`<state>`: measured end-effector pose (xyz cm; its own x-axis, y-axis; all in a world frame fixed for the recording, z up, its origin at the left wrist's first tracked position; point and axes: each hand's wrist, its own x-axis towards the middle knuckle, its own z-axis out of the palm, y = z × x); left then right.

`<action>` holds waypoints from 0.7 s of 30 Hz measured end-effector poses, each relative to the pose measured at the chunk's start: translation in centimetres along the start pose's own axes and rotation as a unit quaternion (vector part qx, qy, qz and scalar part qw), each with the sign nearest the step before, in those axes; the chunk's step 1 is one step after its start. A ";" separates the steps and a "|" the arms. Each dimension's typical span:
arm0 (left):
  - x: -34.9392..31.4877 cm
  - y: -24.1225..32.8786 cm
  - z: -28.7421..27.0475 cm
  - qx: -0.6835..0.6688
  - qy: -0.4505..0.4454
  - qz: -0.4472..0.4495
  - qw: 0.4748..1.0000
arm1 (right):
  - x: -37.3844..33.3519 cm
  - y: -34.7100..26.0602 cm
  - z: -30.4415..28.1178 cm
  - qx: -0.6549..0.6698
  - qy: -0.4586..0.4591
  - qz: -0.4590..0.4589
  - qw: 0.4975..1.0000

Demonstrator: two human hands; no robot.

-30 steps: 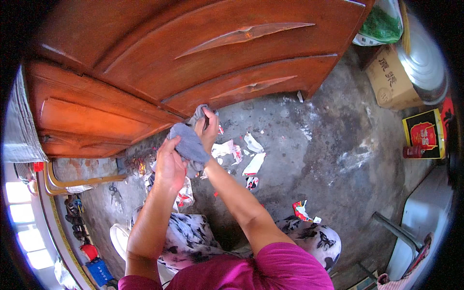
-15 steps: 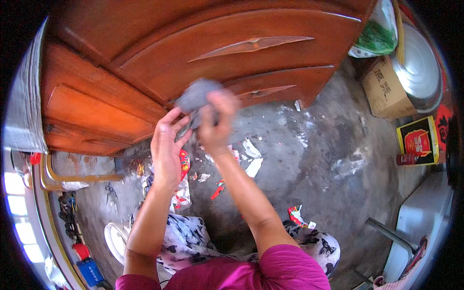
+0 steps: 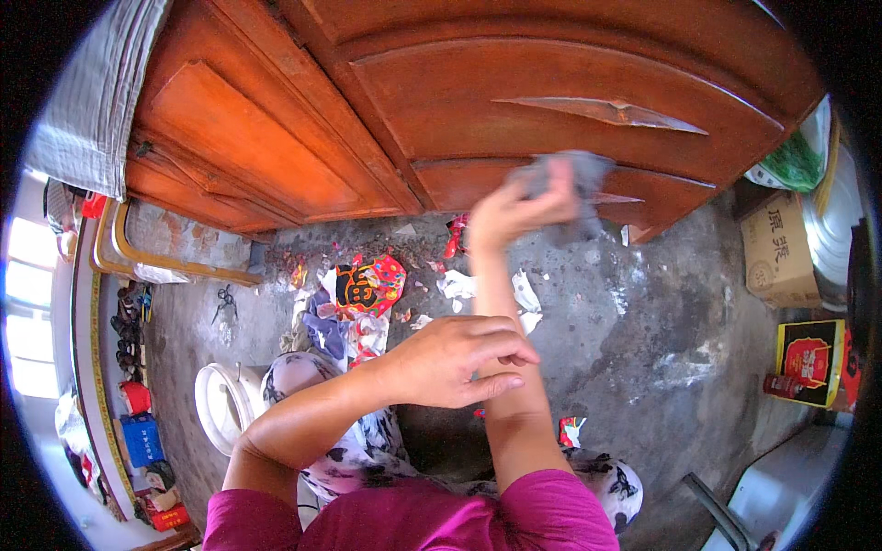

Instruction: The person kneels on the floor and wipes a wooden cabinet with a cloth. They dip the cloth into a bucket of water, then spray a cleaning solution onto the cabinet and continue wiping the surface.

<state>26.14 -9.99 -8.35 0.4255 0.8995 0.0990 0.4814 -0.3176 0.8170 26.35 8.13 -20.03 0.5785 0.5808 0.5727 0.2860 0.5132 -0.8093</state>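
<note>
My right hand (image 3: 528, 207) grips a grey cloth (image 3: 588, 188), blurred by motion, in front of the lower part of a reddish-brown wooden cabinet (image 3: 588, 73). Whether the cloth touches the wood, I cannot tell. Nearer my body, my left hand (image 3: 459, 360) is empty, its fingers stretched out and thumb apart. It hovers over or rests against my right forearm; contact is unclear.
Torn red and white wrappers (image 3: 372, 285) and paper scraps litter the concrete floor (image 3: 661, 303). A white bucket (image 3: 225, 404) stands by my left knee. Scissors (image 3: 223, 303) lie left. At right are a cardboard box (image 3: 781, 253) and a black-and-red package (image 3: 808, 363).
Both hands were at the cloth before. My left hand has let go and drawn back toward me, while my right hand has carried the cloth rightward. The view has turned left.
</note>
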 end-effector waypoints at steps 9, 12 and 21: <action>-0.5 -0.8 0.7 0.039 0.031 -0.008 0.999 | -12.1 -0.2 -0.6 0.073 -0.380 -0.070 0.919; -1.2 -0.4 0.2 0.054 0.043 -0.018 0.997 | -12.6 1.8 -2.8 -0.003 -0.340 -0.061 0.938; -3.0 0.1 0.4 0.084 0.054 0.024 0.995 | -0.2 10.0 -4.1 0.292 0.129 0.567 0.759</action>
<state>25.21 -12.89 -8.81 0.3705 0.9064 0.2029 0.5873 -0.3978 0.7049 32.24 10.53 -28.76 0.3512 0.7539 -0.5553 -0.8522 0.0116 -0.5231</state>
